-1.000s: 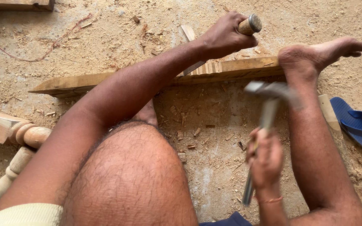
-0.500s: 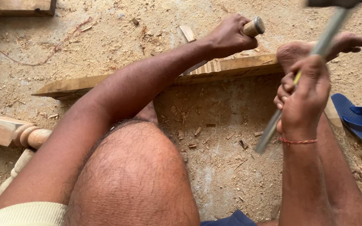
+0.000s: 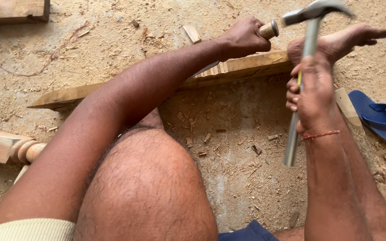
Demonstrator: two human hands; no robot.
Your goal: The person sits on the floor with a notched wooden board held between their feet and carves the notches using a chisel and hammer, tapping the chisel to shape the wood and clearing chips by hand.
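My left hand point(image 3: 243, 37) grips a chisel with a round wooden handle point(image 3: 269, 30), its blade angled down onto a long wooden plank point(image 3: 242, 68) lying across the sawdust floor. My right hand point(image 3: 310, 93) holds a steel hammer by its shaft point(image 3: 292, 142); the hammer head point(image 3: 316, 10) is raised just right of the chisel's handle end. My bare right foot point(image 3: 340, 41) presses on the plank's right end. My left knee fills the lower middle of the view.
A turned wooden leg point(image 3: 10, 149) lies at the left edge. A blue sandal point(image 3: 383, 117) sits at the right. A wooden block point(image 3: 13, 10) is at the top left. Chips and sawdust cover the ground.
The hammer has swung up from low beside my right leg to above the chisel handle, and its head has come down closer to the handle. My left hand and chisel stayed put.
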